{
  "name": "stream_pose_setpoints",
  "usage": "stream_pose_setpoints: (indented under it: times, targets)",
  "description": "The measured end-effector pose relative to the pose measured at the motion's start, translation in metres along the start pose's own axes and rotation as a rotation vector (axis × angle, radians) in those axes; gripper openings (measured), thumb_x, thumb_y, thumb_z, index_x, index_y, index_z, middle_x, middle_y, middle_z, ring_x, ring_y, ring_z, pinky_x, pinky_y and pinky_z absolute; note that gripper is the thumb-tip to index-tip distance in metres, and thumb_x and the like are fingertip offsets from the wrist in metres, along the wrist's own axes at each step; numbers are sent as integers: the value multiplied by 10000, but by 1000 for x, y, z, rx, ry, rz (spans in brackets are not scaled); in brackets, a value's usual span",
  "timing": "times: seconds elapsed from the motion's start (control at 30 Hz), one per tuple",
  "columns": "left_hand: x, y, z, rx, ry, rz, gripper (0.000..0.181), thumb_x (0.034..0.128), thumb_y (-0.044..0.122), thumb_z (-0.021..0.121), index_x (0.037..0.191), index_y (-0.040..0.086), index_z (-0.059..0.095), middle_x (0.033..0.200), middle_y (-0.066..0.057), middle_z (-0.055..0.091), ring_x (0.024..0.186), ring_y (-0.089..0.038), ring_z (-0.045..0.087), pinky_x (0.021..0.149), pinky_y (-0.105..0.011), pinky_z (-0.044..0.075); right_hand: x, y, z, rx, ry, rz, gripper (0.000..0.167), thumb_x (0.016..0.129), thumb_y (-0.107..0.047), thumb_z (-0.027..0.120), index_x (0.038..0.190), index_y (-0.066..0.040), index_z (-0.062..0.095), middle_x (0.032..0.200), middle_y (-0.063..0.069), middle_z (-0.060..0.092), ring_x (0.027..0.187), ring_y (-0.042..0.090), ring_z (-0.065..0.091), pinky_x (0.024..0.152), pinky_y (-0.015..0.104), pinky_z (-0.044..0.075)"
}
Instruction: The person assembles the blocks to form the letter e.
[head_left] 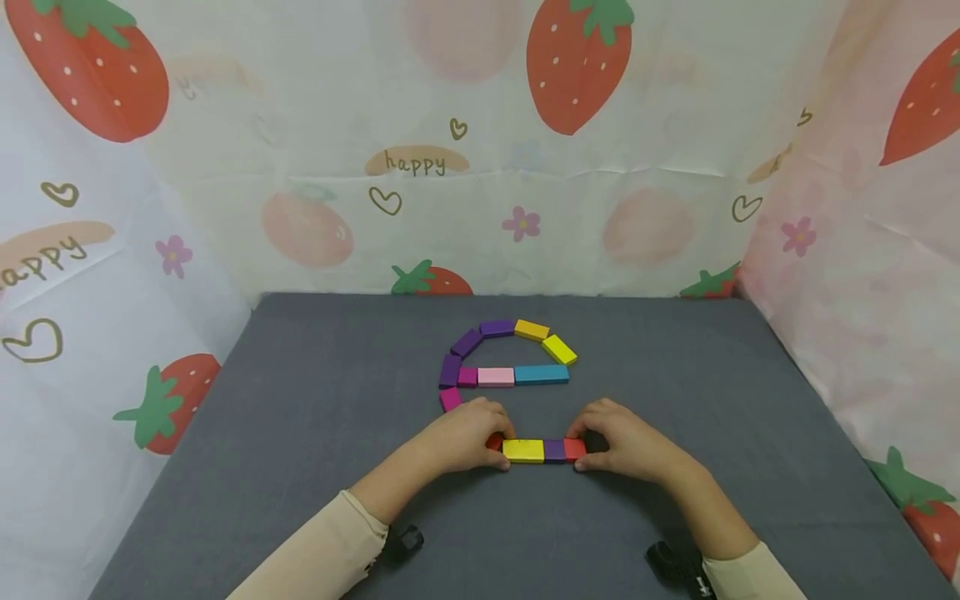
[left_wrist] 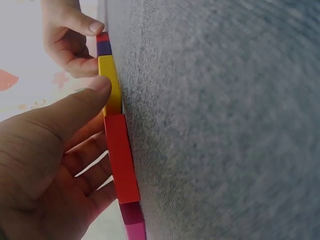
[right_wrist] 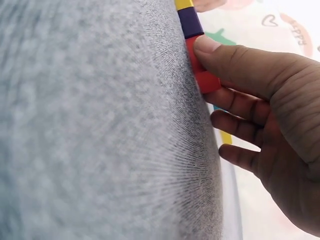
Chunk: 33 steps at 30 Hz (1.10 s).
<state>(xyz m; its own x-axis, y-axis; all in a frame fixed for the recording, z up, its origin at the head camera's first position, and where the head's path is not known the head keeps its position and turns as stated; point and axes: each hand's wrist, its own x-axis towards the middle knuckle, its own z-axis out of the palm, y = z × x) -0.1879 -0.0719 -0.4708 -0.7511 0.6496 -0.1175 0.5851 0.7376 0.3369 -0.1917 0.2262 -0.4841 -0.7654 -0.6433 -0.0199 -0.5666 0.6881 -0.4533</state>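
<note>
In the head view, a short straight row of blocks lies on the grey cloth between the two hands. My left hand (head_left: 467,437) pinches the left end of the yellow block (head_left: 522,451), thumb on the near side and fingers on the far side. A red block (left_wrist: 120,157) adjoins it, mostly hidden under that hand from above. To the right of the yellow one come a purple block (head_left: 554,451) and a red end block (head_left: 575,450). My right hand (head_left: 626,442) pinches this end block between thumb and index finger, its other fingers loosely bent.
Beyond the hands, a curve of purple blocks (head_left: 467,342), yellow blocks (head_left: 559,349) and a magenta block (head_left: 450,399) surrounds a bar with a pink block (head_left: 496,377) and a blue block (head_left: 542,375). A strawberry-printed curtain (head_left: 480,233) stands behind the grey cloth (head_left: 337,358).
</note>
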Motion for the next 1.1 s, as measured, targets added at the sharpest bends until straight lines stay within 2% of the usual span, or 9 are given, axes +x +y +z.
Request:
stream_pose_setpoints:
  times: [0.2, 0.43, 0.83, 1.1]
  targets:
    - [-2, -3, 0, -30, -6, 7, 382, 896, 446, 781, 1206, 227, 741, 1218, 55, 666, 1123, -127, 540, 976, -299, 508, -1, -1, -3, -4, -13, 2, 324, 860, -403, 829, 1139, -285, 714, 1099, -162, 631, 1069, 111, 522, 963, 439, 499]
    - [-17, -9, -8, -73, 82, 47, 313, 928, 390, 762, 1202, 239, 752, 1193, 83, 685, 1126, -123, 555, 955, -309, 526, -6, -4, -7, -57, 46, -42, 267, 933, -340, 765, 1184, -265, 712, 1147, -147, 648, 1101, 117, 558, 975, 439, 511]
    - [-62, -26, -35, -11, 237, 52, 272, 921, 330, 779, 1157, 195, 762, 1138, 54, 691, 1108, -141, 565, 986, -373, 524, -26, -10, -23, -183, 252, -140, 262, 901, -218, 803, 1152, -183, 733, 1134, -97, 667, 1103, 153, 613, 940, 460, 536]
    - [-95, -40, -45, 48, 304, 49, 261, 907, 281, 798, 1137, 167, 752, 1146, 30, 686, 1145, -187, 599, 998, -410, 519, -42, -5, -31, -234, 330, -161, 273, 877, -195, 823, 1134, -214, 732, 1136, -108, 663, 1095, 139, 616, 941, 459, 525]
